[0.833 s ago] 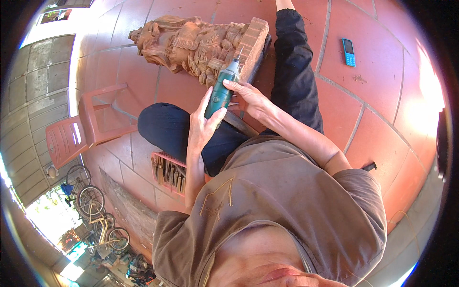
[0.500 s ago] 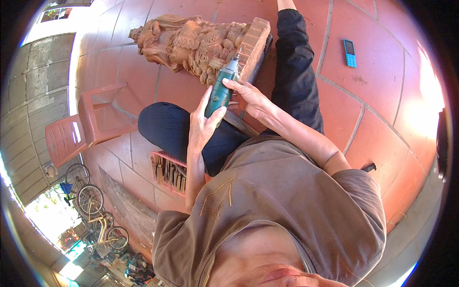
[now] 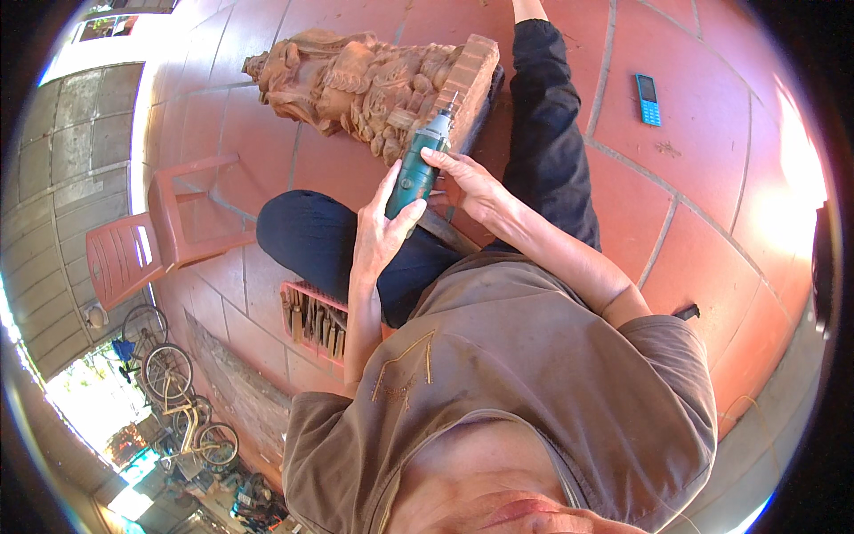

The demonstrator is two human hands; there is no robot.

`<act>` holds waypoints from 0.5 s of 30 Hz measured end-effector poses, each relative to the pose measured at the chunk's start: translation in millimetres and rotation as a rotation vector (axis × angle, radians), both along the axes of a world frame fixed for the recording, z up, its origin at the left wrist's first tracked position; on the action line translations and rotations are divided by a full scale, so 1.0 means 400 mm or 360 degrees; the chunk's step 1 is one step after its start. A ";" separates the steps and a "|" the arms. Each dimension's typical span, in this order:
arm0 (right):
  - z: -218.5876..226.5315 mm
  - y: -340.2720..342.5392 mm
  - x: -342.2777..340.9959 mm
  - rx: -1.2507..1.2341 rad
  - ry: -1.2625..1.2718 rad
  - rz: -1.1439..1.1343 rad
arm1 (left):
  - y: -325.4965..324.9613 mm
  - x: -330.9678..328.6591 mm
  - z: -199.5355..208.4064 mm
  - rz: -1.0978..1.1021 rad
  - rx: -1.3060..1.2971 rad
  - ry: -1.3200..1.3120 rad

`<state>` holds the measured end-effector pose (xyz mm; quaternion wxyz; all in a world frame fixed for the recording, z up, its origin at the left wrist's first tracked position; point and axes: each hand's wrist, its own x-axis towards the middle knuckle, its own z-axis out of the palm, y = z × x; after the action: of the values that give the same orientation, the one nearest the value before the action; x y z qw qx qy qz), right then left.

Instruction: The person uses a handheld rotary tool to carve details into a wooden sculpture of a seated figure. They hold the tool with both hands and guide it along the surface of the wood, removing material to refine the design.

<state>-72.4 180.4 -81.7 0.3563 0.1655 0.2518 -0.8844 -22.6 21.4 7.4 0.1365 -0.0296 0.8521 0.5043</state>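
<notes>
Both of my hands grip a green rotary tool (image 3: 415, 178) with a grey nose and a thin bit pointing away from me. My left hand (image 3: 382, 227) wraps the rear of its body from the left, thumb on top. From the right, my right hand (image 3: 464, 182) holds it nearer the nose, with its thumb on the upper side; some fingers are hidden underneath. Just beyond lies a carved brown wooden statue (image 3: 356, 80) on its side, its base toward the right. The bit overlaps the base in view; whether it touches I cannot tell.
A pink basket of wood-handled chisels (image 3: 316, 320) sits by my left forearm. Farther left stands a reddish plastic chair (image 3: 178, 218), with bicycles (image 3: 173, 374) below it in view. A blue keypad phone (image 3: 648, 100) lies on the tiled floor (image 3: 703, 187) at right. My legs flank the statue's near side.
The rotary tool and both hands have shifted very slightly to the right in view. My grip stays the same, and the statue shows almost no change.
</notes>
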 end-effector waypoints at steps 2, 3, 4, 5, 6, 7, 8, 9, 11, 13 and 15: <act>0.006 0.002 0.004 -0.0005 -0.0002 -0.0012 | 0.001 0.001 -0.001 -0.0013 -0.0007 0.0021; 0.009 0.003 0.006 -0.0008 -0.0004 -0.0018 | -0.003 0.000 -0.009 -0.0049 -0.0027 0.0085; 0.009 0.004 0.007 -0.0008 -0.0016 -0.0021 | -0.007 0.000 -0.018 -0.0082 -0.0050 0.0147; 0.008 0.005 0.009 -0.0008 -0.0028 -0.0023 | -0.010 0.000 -0.024 -0.0114 -0.0072 0.0209; 0.008 0.006 0.010 -0.0008 -0.0040 -0.0025 | -0.012 0.002 -0.027 -0.0109 -0.0059 0.0191; 0.008 0.009 0.012 -0.0017 -0.0039 -0.0028 | -0.008 0.001 -0.021 -0.0107 -0.0044 0.0170; 0.011 0.012 0.013 -0.0026 -0.0037 -0.0029 | -0.004 0.001 -0.016 -0.0105 -0.0028 0.0149; 0.012 0.014 0.014 -0.0035 -0.0035 -0.0031 | -0.002 0.000 -0.012 -0.0103 -0.0029 0.0141; 0.012 0.012 0.015 -0.0018 -0.0040 -0.0032 | 0.000 0.001 -0.007 -0.0099 -0.0027 0.0130; 0.012 0.011 0.015 -0.0006 -0.0041 -0.0040 | -0.006 0.001 -0.015 -0.0112 -0.0037 0.0148; 0.014 0.011 0.015 -0.0002 -0.0038 -0.0055 | -0.009 0.000 -0.018 -0.0107 -0.0039 0.0130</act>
<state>-66.3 185.0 -76.0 0.3440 0.1803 0.2442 -0.8886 -22.7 17.8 0.4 0.1182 0.0179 0.8636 0.4898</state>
